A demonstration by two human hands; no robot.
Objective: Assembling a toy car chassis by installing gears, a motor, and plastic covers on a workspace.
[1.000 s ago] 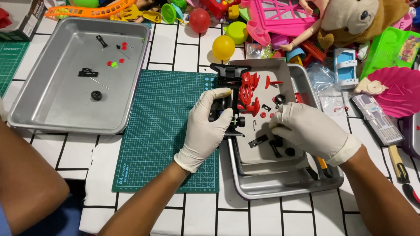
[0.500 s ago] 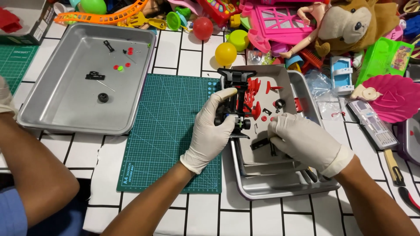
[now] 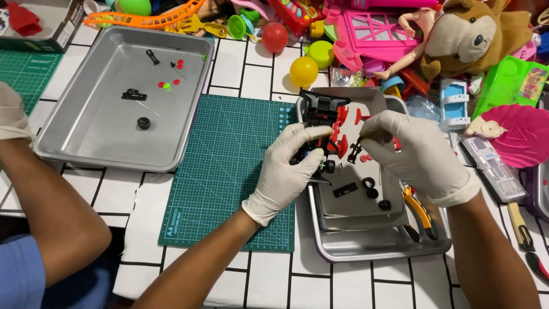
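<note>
Right hand (image 3: pixel 414 151) has lifted off the tray (image 3: pixel 366 249), fingers pinching a small black part; left hand (image 3: pixel 291 169) grips the toy car (image 3: pixel 320 114) steady for it.

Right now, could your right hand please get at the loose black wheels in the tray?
Probably yes: the black wheels lie uncovered in the tray just below the right hand, but its fingers pinch a small part, so that goes down first.
</note>
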